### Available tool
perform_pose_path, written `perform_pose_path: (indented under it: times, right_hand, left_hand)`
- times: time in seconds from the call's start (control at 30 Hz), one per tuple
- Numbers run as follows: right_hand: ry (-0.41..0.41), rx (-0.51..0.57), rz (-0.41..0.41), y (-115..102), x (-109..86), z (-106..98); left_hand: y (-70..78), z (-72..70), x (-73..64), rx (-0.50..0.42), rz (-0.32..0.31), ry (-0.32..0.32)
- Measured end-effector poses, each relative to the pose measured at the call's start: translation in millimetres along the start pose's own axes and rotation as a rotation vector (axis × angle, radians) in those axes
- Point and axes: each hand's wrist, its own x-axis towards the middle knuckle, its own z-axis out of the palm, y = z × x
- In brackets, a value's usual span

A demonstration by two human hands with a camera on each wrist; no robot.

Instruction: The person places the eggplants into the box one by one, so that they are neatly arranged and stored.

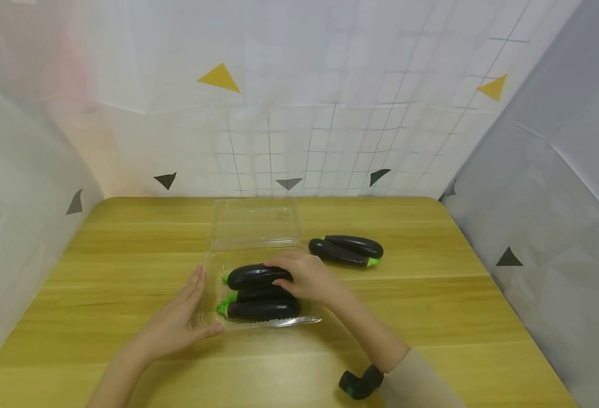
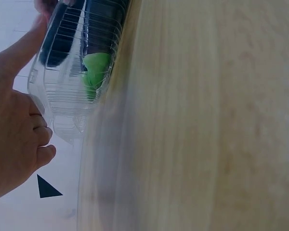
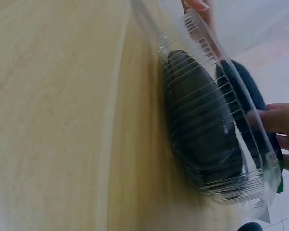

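A clear plastic clamshell box (image 1: 294, 323) lies on the table with its lid (image 1: 255, 224) folded back. Inside are two dark purple eggplants (image 1: 263, 309), green stems pointing left. My right hand (image 1: 306, 276) grips a third eggplant (image 1: 252, 277) by its right end, thumb on the near side and fingers over the far side. This eggplant lies at the back of the box, partly above the rim in the right wrist view. My left hand (image 1: 179, 314) rests against the box's left side, fingers straight, thumb (image 2: 26, 48) reaching to the front corner.
Two more eggplants (image 1: 345, 252) lie side by side on the wooden table (image 1: 432, 317), right of the box. A black curved object (image 1: 361, 383) sits by my right sleeve. White sheeting (image 1: 279, 147) with triangle marks stands behind the table and at both sides.
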Motion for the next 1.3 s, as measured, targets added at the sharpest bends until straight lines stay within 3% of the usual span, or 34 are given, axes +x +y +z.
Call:
perform_pose_path:
  times: [0.1,0.2,0.33,0.43,0.67,0.9,1.13,1.3]
  right_hand:
    - [0.045,-0.010,-0.011,-0.1,-1.2,2.8]
    - [0.171,0.005,0.001,3.7,-5.8,4.0]
    - [0.375,0.043,0.083,15.6,-16.6,-1.4]
    - [0.431,0.058,0.166,28.3,-28.0,-9.7]
    - [0.313,0.007,0.316,57.4,-59.5,-24.2]
    - [0.157,-0.081,0.506,78.6,-81.3,-24.6]
    - [0.080,-0.103,0.565,89.0,-88.9,-19.6]
    - [0.069,-0.110,0.574,92.5,-89.8,-16.0]
  left_hand:
    - [0.3,0.7,-0.3,-0.001,0.003,0.001]
    - [0.5,0.7,-0.3,-0.001,0.006,0.001]
    - [0.0,0.5,0.4,0.003,0.009,0.004]
    - [-0.5,0.3,0.7,0.005,0.006,0.003]
    - [-0.7,-0.2,0.7,0.000,-0.004,-0.006]
    - [-0.7,-1.5,0.2,0.001,-0.006,-0.009]
    - [-1.0,-1.0,-0.3,-0.002,-0.011,-0.011]
    - [-1.0,-0.5,0.3,-0.002,-0.012,-0.011]
